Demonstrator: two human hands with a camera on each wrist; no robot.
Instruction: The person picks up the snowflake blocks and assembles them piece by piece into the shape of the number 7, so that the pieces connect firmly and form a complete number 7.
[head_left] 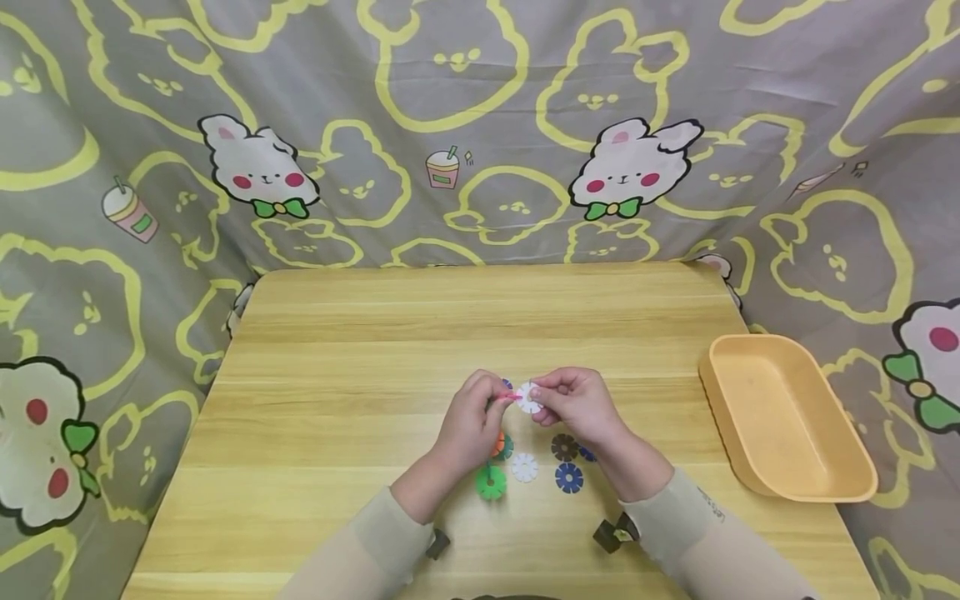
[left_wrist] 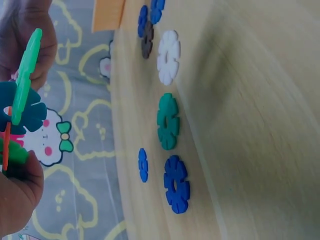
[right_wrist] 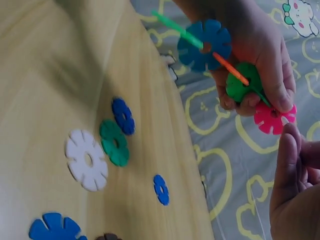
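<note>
In the head view my left hand [head_left: 474, 417] pinches a pink notched plastic disc [head_left: 513, 397], the end of a chain of interlocking discs. In the right wrist view that chain also shows a green disc [right_wrist: 243, 82], an orange disc [right_wrist: 230, 68], a teal disc [right_wrist: 204, 46] and a light green disc [right_wrist: 177, 29]. My right hand [head_left: 583, 404] pinches a white notched disc [head_left: 530, 398] between thumb and fingers, its edge meeting the pink disc. Whether their slots are joined I cannot tell. Fingers hide part of both discs.
Loose notched discs lie on the wooden table [head_left: 315, 433]: a white disc [left_wrist: 168, 57], a green disc [left_wrist: 168, 121], a brown disc [left_wrist: 147, 39] and several blue ones, including a blue disc [head_left: 569, 477]. An orange-yellow bin [head_left: 787, 417] stands at the right edge. Patterned curtains surround the table.
</note>
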